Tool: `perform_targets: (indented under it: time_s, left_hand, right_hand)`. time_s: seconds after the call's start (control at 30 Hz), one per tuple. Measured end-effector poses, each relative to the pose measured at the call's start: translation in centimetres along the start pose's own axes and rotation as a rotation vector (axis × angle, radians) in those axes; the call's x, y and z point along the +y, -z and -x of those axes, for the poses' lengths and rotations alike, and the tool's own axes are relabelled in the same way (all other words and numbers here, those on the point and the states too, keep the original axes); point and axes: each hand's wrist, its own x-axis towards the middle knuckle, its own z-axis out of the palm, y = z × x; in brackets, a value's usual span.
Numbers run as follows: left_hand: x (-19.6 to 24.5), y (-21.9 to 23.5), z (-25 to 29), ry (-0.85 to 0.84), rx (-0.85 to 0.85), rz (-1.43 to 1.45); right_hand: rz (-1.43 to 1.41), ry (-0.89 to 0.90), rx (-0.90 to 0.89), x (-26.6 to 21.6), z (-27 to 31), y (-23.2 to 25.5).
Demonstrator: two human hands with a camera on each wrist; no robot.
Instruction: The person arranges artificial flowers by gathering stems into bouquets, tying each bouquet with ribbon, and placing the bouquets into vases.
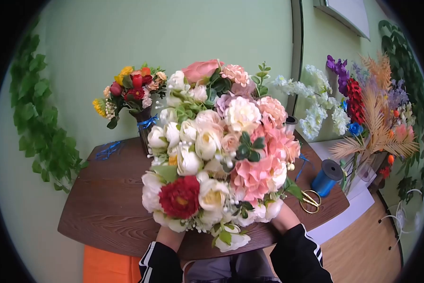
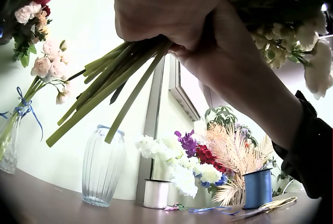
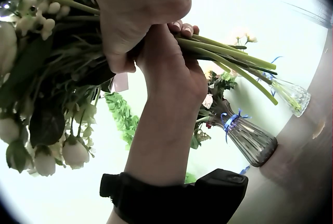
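Observation:
A large bouquet of white, pink and red flowers [image 1: 212, 146] fills the middle of the head view, hiding both hands; only the wrists show below it. In the left wrist view my left hand [image 2: 166, 10] grips the bundle of green stems [image 2: 109, 83], whose cut ends point down and left. The right hand [image 3: 145, 10] holds the bundle right beside it, on the blossom side, its thumb round the stems. Fingertips of the left hand [image 3: 171, 67] curl round the stems in the right wrist view. A clear ribbed glass vase [image 2: 104, 166] stands on the table below the stem ends.
On the brown table [image 1: 113, 188] are a dark vase [image 1: 143, 127] of mixed flowers at the back left, a blue ribbon spool [image 1: 326, 178], gold-handled scissors [image 1: 310, 202] and a white spool [image 2: 156, 194]. More flowers [image 1: 363, 113] stand at the right. Leafy vines [image 1: 37, 108] hang left.

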Motion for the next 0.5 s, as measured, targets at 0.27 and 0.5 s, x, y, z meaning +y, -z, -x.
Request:
perform_targets:
  time_s: [0.27,0.5]
  left_hand:
    - [0.4,-1.5,-1.7,-0.024,-0.026,0.002]
    - [0.1,-1.3,-1.4,-0.007,-0.027,-0.001]
  right_hand:
    - [0.0,0.006,0.019,-0.1,0.5,0.6]
    - [0.019,0.036,0.041,-0.3,-0.8,-0.5]
